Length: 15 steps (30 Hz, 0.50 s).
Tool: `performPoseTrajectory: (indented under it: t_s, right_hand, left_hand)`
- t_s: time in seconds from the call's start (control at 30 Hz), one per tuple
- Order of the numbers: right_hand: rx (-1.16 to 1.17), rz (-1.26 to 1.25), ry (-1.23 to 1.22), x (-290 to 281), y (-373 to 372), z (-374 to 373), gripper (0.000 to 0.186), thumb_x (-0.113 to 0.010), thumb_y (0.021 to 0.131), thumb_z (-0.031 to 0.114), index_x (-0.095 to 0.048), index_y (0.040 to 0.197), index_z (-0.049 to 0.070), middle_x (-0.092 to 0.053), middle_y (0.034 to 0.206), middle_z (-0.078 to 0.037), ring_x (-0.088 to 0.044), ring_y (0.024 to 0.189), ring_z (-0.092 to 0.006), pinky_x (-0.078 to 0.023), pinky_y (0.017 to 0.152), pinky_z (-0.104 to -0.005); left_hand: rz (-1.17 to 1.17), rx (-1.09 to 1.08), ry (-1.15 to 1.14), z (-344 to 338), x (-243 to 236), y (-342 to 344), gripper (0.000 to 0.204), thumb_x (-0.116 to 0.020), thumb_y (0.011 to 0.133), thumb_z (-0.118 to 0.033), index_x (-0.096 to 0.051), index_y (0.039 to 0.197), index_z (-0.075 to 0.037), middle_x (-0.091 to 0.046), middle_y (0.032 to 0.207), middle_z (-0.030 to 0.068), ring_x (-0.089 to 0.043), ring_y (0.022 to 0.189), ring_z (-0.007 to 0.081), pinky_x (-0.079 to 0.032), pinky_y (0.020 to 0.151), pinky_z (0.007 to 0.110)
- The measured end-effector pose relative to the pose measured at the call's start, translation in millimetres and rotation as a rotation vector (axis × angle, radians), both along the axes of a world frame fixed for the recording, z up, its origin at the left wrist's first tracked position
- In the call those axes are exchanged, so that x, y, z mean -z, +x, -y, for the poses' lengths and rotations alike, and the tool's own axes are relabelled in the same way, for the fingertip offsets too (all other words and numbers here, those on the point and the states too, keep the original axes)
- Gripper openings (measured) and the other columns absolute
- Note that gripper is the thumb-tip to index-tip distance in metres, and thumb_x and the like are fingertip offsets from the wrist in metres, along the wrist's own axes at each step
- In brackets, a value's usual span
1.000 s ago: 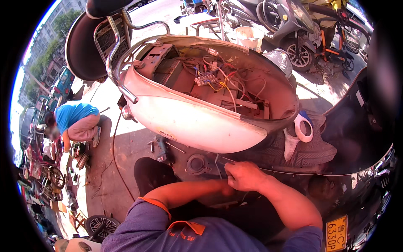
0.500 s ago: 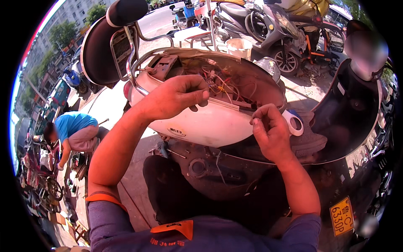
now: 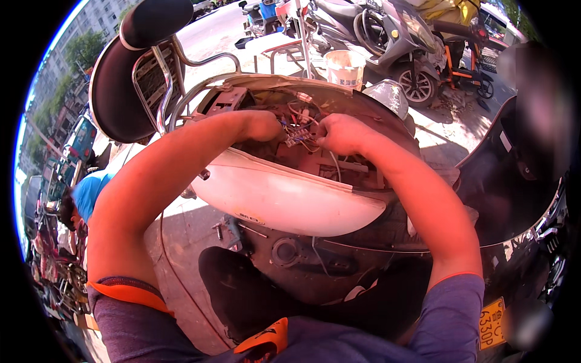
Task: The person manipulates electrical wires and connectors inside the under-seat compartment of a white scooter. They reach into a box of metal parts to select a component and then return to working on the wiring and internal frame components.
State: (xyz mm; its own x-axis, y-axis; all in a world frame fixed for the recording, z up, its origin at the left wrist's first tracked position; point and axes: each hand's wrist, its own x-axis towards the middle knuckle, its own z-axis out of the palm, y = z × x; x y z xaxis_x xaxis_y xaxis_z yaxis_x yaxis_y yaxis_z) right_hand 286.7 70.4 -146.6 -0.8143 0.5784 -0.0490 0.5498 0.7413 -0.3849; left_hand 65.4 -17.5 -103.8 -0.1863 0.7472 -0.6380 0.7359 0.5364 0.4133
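Both my hands are inside the open body of a white electric scooter (image 3: 290, 199), over a tangle of thin coloured wires (image 3: 298, 134). My left hand (image 3: 263, 126) is curled closed at the left of the tangle. Its fingertips are turned away, so what they grip is hidden. From the right, my right hand (image 3: 342, 134) pinches at the wires with thumb and forefinger. Loose wires and a small pale connector (image 3: 304, 115) lie between and behind the hands. The dusty battery bay (image 3: 302, 164) shows below them.
The scooter's dark seat (image 3: 112, 91) is tipped up at the left, beside a chrome rail (image 3: 163, 85). Beyond stand a white bucket (image 3: 345, 68) and a parked grey scooter (image 3: 411, 54). A drill-like tool (image 3: 232, 235) lies on the ground. A person in blue (image 3: 91, 190) crouches at the left.
Both hands have moved forward and inward, from above the scooter's near side down into the open bay, and now meet at the wires. My view has shifted slightly.
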Motion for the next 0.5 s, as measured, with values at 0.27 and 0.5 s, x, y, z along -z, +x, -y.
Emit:
performPoseTrajectory:
  t_s: [0.27,0.5]
  right_hand:
    - [0.147,-0.449,-0.042,48,-29,-14,0.02,-0.072,0.092,0.024,-0.077,0.102,0.008,-0.077,0.1,-0.019,-0.073,0.098,-0.0385,-0.058,0.089,-0.0482]
    - [0.188,-0.501,-0.071,55,-26,-7,0.016,-0.07,0.094,0.021,-0.07,0.103,0.008,-0.076,0.095,-0.018,-0.072,0.095,-0.0403,-0.057,0.084,-0.0504]
  left_hand:
    - [0.264,-0.167,0.064,-10,8,4,0.033,-0.062,0.105,-0.03,-0.076,0.112,-0.002,-0.08,0.105,0.0119,-0.077,0.09,0.0211,-0.061,0.083,0.038]
    - [0.463,-0.354,0.15,-36,32,5,0.02,-0.069,0.099,-0.014,-0.074,0.109,0.001,-0.075,0.101,0.011,-0.074,0.086,0.0219,-0.065,0.078,0.035]
